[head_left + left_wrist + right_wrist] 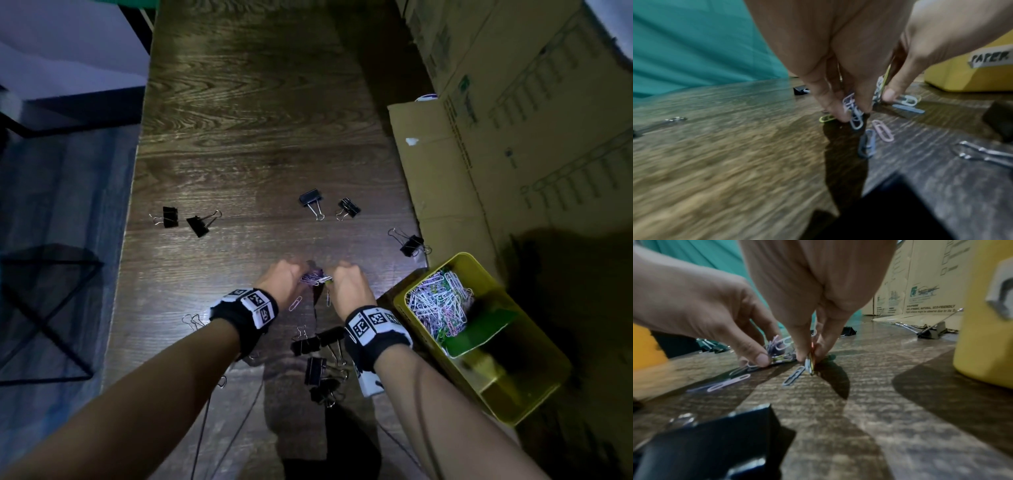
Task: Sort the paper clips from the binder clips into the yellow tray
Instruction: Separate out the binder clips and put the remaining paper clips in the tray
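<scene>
Grained wood table [239, 137], glossy yellow plastic tray [534, 387]

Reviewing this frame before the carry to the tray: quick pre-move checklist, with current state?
1. Left hand grips paper clip bunch: ok.
2. Right hand pinches clips too: ok.
3. No binder clip caught in the bunch: cannot tell, blurred.
4. Yellow tray has room left: ok.
5. All loose clips gathered: not ok, pink paper clip and blue paper clip lie on the table.
6. Binder clip stays outside the tray: ok.
</scene>
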